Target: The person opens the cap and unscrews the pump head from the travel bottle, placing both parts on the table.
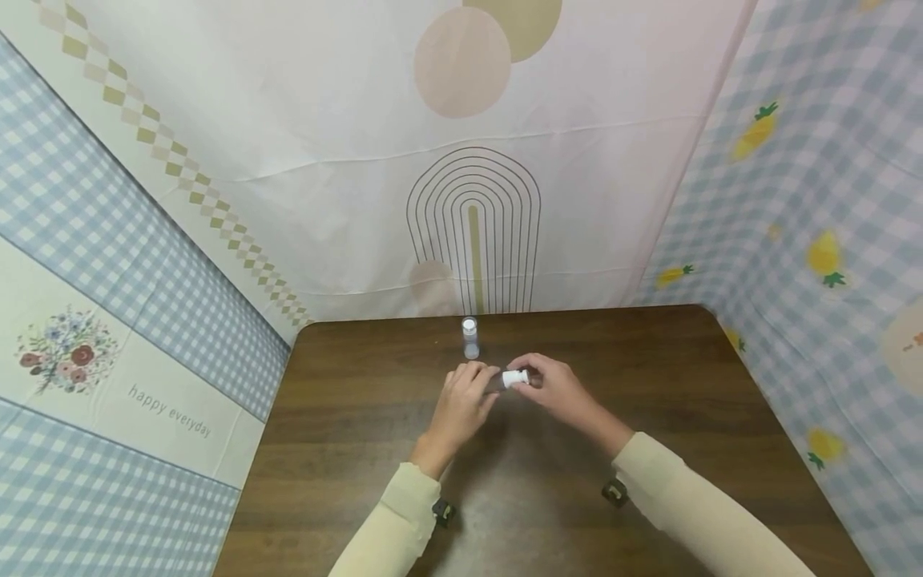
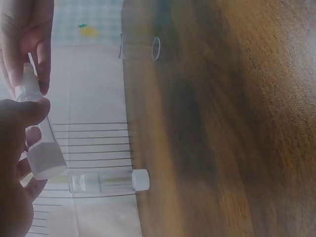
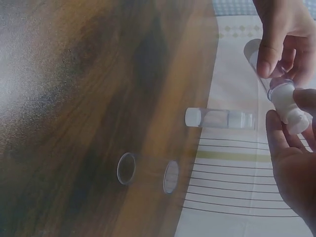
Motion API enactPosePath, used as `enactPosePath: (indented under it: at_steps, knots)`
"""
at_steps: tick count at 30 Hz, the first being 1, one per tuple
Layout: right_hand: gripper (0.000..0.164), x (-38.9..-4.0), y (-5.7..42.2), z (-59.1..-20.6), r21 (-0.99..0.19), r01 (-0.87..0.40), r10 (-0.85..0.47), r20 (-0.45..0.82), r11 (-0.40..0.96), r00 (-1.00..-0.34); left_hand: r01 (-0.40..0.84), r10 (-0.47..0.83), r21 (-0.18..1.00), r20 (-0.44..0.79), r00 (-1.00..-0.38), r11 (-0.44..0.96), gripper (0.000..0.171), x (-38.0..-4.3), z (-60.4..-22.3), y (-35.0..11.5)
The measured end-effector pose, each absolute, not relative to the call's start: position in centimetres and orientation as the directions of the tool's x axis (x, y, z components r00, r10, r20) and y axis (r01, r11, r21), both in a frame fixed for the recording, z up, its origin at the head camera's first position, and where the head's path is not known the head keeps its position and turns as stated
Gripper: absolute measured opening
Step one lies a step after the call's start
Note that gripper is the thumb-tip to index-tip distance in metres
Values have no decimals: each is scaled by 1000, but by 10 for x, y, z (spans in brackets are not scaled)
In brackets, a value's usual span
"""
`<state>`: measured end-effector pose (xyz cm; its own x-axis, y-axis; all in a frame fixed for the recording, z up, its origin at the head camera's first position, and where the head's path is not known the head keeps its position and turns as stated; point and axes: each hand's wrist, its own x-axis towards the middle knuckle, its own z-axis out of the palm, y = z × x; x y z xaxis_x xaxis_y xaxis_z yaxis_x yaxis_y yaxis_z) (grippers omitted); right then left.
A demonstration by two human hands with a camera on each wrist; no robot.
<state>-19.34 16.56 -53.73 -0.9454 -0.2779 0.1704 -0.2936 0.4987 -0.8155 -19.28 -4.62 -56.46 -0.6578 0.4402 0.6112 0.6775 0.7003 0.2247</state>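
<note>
The bottle point(image 1: 513, 378) is held up off the table between the two hands, in the middle of the far half. It slants across the scene, its white neck point(image 3: 284, 101) to the right and a little higher, its white base point(image 2: 47, 160) to the left and lower.

The left hand point(image 1: 461, 401) has its fingers and thumb curled round the clear body. The right hand point(image 1: 562, 389) pinches the neck between thumb and fingers.

It looks like stiff, light plastic, smooth enough to slip or spin in dry fingers. Whether it holds liquid I cannot tell. The body should give the firmest hold, with a pinch on the neck; squeezing hard seems needless.

Just beyond the hands a second bottle point(image 1: 470, 338) stands upright near the far edge of the table point(image 1: 303, 481). To its right a clear cap point(image 2: 139, 48) stands on the wood; it looks thin-walled, likely light and easily tipped, best taken by its sides. Patterned cloth point(image 1: 324, 224) hangs beyond the far edge.
</note>
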Motion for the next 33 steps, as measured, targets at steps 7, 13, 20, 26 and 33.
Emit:
enactPosePath:
  at_steps: [7,13,20,26,33]
  knots:
    - [22,-193,166,-542,-837,-265,-236,168,478,-957,687,451,232,604,-656,688,42,-192,-564,-46]
    - [22,-192,166,-542,-823,-301,-220,219,482,-951,696,454,242,608,-652,675,43,-192,-563,-46]
    - [22,-190,167,-542,-773,-380,-241,295,509,-924,705,453,263,609,-651,659,40,-192,-563,-46]
    - [22,-188,169,-543,-721,-450,-263,365,527,-893,702,456,313,580,-675,640,38,-191,-561,-45]
    - [24,-189,173,-541,-686,-490,-297,390,538,-872,727,454,355,599,-659,588,39,-191,-563,-44]
